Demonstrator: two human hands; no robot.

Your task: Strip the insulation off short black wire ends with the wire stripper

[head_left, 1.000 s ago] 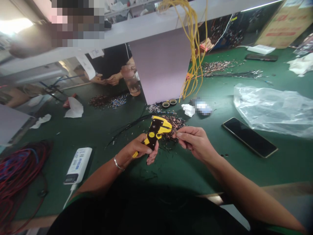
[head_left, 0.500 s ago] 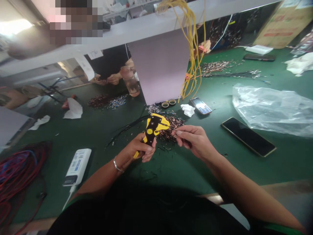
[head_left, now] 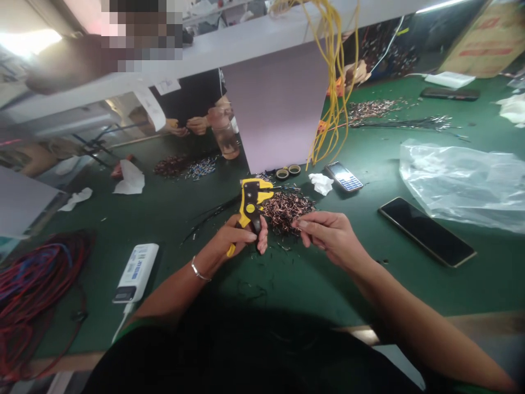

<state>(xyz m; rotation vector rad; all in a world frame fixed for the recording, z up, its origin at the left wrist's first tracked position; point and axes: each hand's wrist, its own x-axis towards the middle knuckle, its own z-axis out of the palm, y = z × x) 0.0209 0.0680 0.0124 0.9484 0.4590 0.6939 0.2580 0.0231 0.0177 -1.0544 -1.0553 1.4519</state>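
Observation:
My left hand (head_left: 241, 235) is wrapped around the handles of a yellow and black wire stripper (head_left: 251, 205), whose jaws point right over the table. Beside the jaws lies a heap of short wire pieces (head_left: 288, 210) with dark insulation and copper-coloured ends. My right hand (head_left: 326, 232) is closed in a pinch at the heap's right edge. Whatever sits between its fingertips is too small to make out. Several long black wires (head_left: 213, 210) stretch across the table behind my left hand.
On the green table (head_left: 328, 290) lie a smartphone (head_left: 426, 231), a keypad phone (head_left: 345, 177), a clear plastic bag (head_left: 459, 183), crumpled tissue (head_left: 321, 184), tape rolls (head_left: 282, 174), a white power bank (head_left: 137, 272) and coiled red cable (head_left: 36, 295). Yellow wires (head_left: 334, 71) hang by an upright panel (head_left: 279, 109). Other people's hands (head_left: 197, 125) work beyond.
The wire stripper has turned more upright and its jaws have moved left, away from my right hand. My right hand stays pinched near the heap. The whole view has shifted slightly.

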